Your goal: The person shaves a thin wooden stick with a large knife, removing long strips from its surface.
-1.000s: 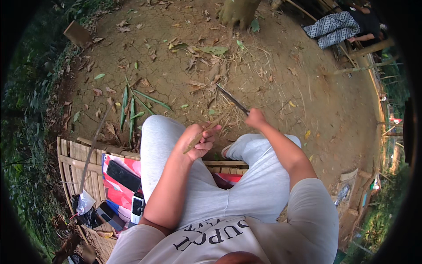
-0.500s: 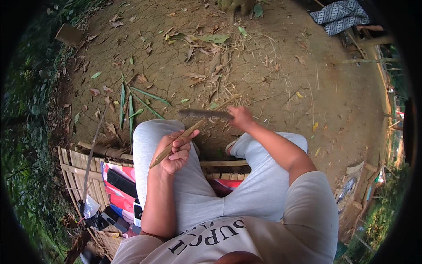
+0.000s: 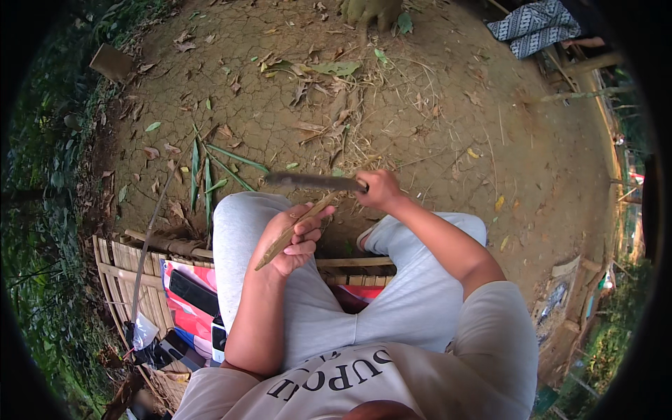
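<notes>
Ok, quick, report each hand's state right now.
Left hand: closed, holding a pointed piece of wood.
Right hand: closed, holding a long-bladed knife at its handle end.

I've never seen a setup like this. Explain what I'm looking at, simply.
There's no machine here: a seated person works with bare hands. The view looks down from the left one of two wide cameras worn on the head, so straight edges bend near the rim.

The left hand holds a short, pointed wooden stick. The right hand grips a long knife; its blade is blurred and points left.

To the left, on a slatted bench, a red cloth lies with a dark phone on it. Beyond the knees is bare ground, scattered with leaves.
</notes>
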Demonstrator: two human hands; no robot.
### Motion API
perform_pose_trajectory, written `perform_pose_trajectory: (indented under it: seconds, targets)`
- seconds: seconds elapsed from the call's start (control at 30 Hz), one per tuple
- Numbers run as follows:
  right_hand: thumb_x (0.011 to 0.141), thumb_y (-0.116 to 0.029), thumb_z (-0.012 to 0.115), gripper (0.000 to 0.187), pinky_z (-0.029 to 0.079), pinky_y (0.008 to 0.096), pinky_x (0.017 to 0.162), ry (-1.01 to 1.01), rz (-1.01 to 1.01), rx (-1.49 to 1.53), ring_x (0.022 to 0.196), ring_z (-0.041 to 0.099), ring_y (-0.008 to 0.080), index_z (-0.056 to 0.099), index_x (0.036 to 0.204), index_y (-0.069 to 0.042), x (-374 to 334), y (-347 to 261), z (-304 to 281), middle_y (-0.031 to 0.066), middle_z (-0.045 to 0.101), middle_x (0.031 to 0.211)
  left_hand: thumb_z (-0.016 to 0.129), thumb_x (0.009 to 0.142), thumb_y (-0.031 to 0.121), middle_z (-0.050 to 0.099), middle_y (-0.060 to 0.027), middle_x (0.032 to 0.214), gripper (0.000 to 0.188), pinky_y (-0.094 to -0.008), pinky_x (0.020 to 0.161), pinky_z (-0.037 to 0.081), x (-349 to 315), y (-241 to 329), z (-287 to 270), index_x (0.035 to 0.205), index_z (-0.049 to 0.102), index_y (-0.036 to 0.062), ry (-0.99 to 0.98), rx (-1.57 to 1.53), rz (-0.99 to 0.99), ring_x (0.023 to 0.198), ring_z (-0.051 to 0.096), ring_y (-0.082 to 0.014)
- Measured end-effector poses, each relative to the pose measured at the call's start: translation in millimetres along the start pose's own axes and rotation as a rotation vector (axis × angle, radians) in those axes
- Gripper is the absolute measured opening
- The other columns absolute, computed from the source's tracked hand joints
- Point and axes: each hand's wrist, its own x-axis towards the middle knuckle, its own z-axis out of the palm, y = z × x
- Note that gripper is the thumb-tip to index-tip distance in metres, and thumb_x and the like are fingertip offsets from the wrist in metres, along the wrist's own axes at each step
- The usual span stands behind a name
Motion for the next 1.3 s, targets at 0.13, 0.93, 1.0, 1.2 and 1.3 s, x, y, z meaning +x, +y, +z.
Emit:
perform_pose_trajectory:
  seconds: [0.13, 0.93, 1.0, 1.2, 1.3]
  targets:
    - [0.069, -0.018, 0.066, 0.015, 0.052, 0.0483, 0.066, -0.008, 0.287, -0.212, 0.071, 0.065, 0.0389, 0.064, 0.080, -0.008, -12, 83, 30, 0.0170, 0.065, 0.071, 0.026, 0.104, 0.020, 0.040, -0.0004, 0.052, 0.045, -0.0207, 0.027, 0.031, -5, -11, -2, 0.125, 0.043, -0.0164, 0.027, 0.086, 0.010, 0.036, 0.033, -0.0088]
    - [0.069, -0.015, 0.066, 0.017, 0.053, 0.0480, 0.072, -0.102, 0.321, -0.074, 0.084, 0.066, 0.0393, 0.067, 0.081, -0.002, -11, 85, 14, 0.0220, 0.067, 0.087, 0.032, 0.104, 0.022, 0.039, 0.0009, 0.050, 0.042, -0.0208, 0.026, 0.030, 0, -1, 0, 0.121, 0.047, -0.0125, 0.045, 0.049, -0.010, 0.035, 0.032, -0.0083]
    - [0.070, -0.018, 0.066, 0.018, 0.052, 0.0483, 0.073, -0.081, 0.213, -0.074, 0.085, 0.065, 0.0389, 0.067, 0.082, -0.004, -5, 62, 13, 0.0209, 0.067, 0.087, 0.031, 0.104, 0.022, 0.039, 0.0009, 0.050, 0.042, -0.0206, 0.026, 0.030, -2, 2, -2, 0.121, 0.047, -0.0126, 0.034, 0.045, 0.005, 0.035, 0.032, -0.0084]
    - [0.073, -0.022, 0.069, 0.027, 0.053, 0.0444, 0.081, -0.140, 0.747, -0.366, 0.095, 0.067, 0.0346, 0.071, 0.094, -0.006, -29, 182, 41, 0.0153, 0.070, 0.096, 0.031, 0.104, 0.023, 0.039, 0.0006, 0.052, 0.042, -0.0199, 0.025, 0.029, -2, 3, 0, 0.121, 0.048, -0.0115, 0.042, 0.134, -0.015, 0.036, 0.032, -0.0077]
    - [0.075, -0.021, 0.069, 0.028, 0.055, 0.0414, 0.075, -0.142, 1.002, -0.194, 0.090, 0.069, 0.0311, 0.070, 0.096, -0.001, -32, 188, 14, 0.0176, 0.070, 0.096, 0.032, 0.104, 0.024, 0.040, 0.0004, 0.054, 0.041, -0.0198, 0.025, 0.028, -2, 2, -1, 0.121, 0.048, -0.0105, 0.006, 0.185, -0.021, 0.037, 0.031, -0.0072]
